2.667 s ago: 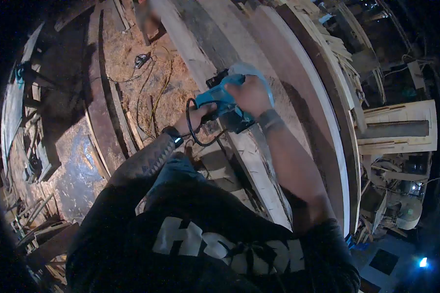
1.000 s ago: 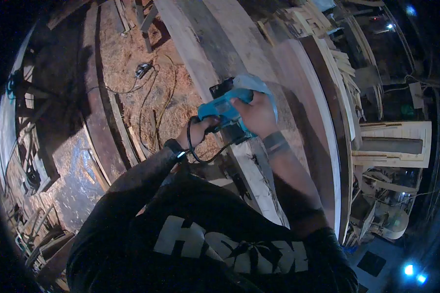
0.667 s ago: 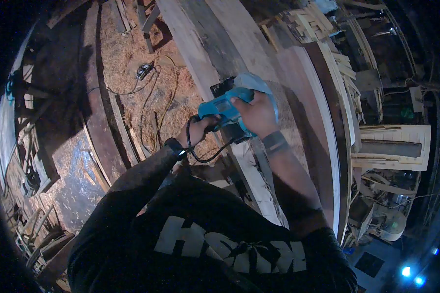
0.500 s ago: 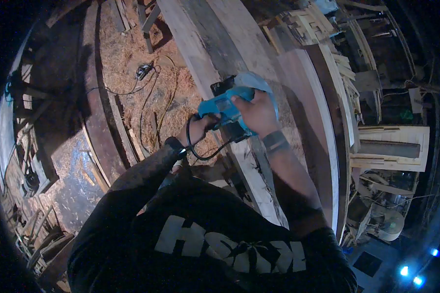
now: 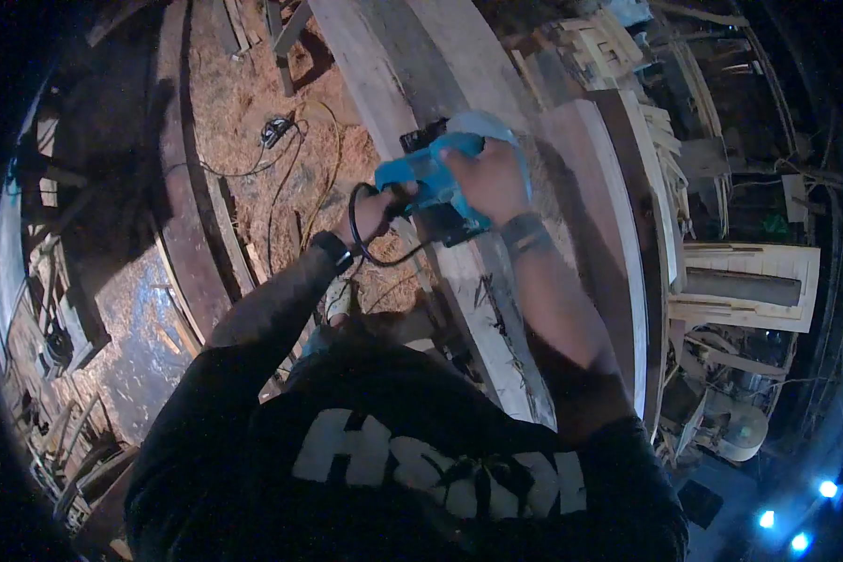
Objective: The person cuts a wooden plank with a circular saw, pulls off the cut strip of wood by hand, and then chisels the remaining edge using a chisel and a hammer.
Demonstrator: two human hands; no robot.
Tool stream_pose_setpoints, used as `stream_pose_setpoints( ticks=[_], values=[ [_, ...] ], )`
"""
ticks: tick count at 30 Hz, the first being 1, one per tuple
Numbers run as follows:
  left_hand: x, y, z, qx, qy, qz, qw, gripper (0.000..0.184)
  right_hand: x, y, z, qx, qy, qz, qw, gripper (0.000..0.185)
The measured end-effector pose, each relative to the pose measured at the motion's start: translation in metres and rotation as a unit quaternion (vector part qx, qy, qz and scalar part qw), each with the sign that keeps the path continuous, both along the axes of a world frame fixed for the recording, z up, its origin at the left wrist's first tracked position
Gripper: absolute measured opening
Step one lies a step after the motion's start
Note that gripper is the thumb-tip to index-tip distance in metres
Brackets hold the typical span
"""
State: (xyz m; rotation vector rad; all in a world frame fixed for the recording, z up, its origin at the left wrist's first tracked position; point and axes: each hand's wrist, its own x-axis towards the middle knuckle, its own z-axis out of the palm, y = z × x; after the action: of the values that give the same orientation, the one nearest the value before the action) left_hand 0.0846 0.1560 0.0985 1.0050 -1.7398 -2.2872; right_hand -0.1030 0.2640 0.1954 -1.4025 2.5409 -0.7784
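Observation:
A teal corded power tool (image 5: 452,192) with black parts at its upper and lower ends rests over a long wooden board (image 5: 356,66). A pale, rounded part shows on its far right side; the exact kind of tool is unclear. My left hand (image 5: 373,214) is closed around the handle at its left end. From above, my right hand (image 5: 489,183) grips the body near the rounded part. The black power cord (image 5: 358,245) loops around beside my left wrist. The underside of the tool is hidden.
Sawdust and shavings (image 5: 234,103) cover the floor to the left, where a cable with a plug connector (image 5: 274,131) lies. A dark beam (image 5: 183,206) runs beyond it. Thick planks (image 5: 595,215) stand close on my right, with stacked offcuts (image 5: 609,47) behind.
Both hands and the tool have shifted slightly up and left along the board. My hold on the tool looks the same.

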Motion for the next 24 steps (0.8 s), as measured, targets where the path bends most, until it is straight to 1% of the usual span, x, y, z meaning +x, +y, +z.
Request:
stream_pose_setpoints(
  ticks=[1,2,3,4,6,7,10,11,14,15,16,17,19,21,24],
  values=[
    [-0.002,-0.002,-0.001,-0.005,0.008,0.010,1.000,0.054,-0.002,-0.006,0.002,0.012,-0.019,-0.002,1.000,0.061],
    [-0.004,-0.006,-0.003,-0.010,0.016,0.019,1.000,0.054,-0.004,-0.010,0.001,0.021,-0.012,-0.009,1.000,0.061],
    [-0.008,-0.012,-0.009,0.051,0.018,0.031,0.998,0.049,-0.005,-0.015,0.001,0.030,-0.004,-0.016,0.999,0.061],
    [-0.008,-0.014,-0.013,0.057,0.027,0.040,0.997,0.048,-0.007,-0.020,0.000,0.038,0.003,-0.022,0.999,0.061],
    [-0.008,-0.018,0.001,0.067,0.047,0.059,0.995,0.044,-0.008,-0.028,0.004,0.045,-0.042,-0.043,0.997,0.063],
    [-0.012,-0.021,0.006,0.046,0.030,0.035,0.998,0.042,-0.009,-0.031,0.004,0.050,-0.053,-0.049,0.996,0.064],
    [-0.015,-0.023,0.014,0.102,0.053,0.054,0.992,0.045,-0.016,-0.039,0.001,0.071,-0.061,-0.056,0.994,0.066],
    [-0.013,-0.027,0.024,0.080,0.011,0.023,0.996,0.047,-0.017,-0.042,0.002,0.079,-0.060,-0.054,0.994,0.067],
    [-0.016,-0.037,0.007,0.087,0.006,0.013,0.996,0.046,-0.017,-0.049,0.002,0.082,-0.037,-0.026,0.996,0.069],
    [-0.016,-0.041,0.003,0.105,0.005,-0.004,0.994,0.043,-0.016,-0.050,0.000,0.065,-0.011,-0.007,0.998,0.069],
    [-0.016,-0.037,-0.002,0.099,0.037,0.016,0.994,0.047,-0.018,-0.050,-0.001,0.068,-0.006,0.000,0.998,0.069],
    [-0.017,-0.030,0.010,0.094,0.070,0.037,0.992,0.051,-0.016,-0.051,0.001,0.071,0.000,0.008,0.997,0.070],
    [-0.018,-0.027,0.013,0.083,0.092,0.055,0.991,0.055,-0.015,-0.053,0.007,0.100,-0.018,0.012,0.995,0.070],
    [-0.022,-0.032,0.005,0.073,0.072,0.052,0.993,0.055,-0.015,-0.052,0.008,0.095,-0.005,0.035,0.995,0.070],
    [-0.020,-0.032,0.005,0.050,0.052,0.047,0.996,0.057,-0.014,-0.053,0.008,0.090,-0.005,0.026,0.996,0.072]
  ],
)
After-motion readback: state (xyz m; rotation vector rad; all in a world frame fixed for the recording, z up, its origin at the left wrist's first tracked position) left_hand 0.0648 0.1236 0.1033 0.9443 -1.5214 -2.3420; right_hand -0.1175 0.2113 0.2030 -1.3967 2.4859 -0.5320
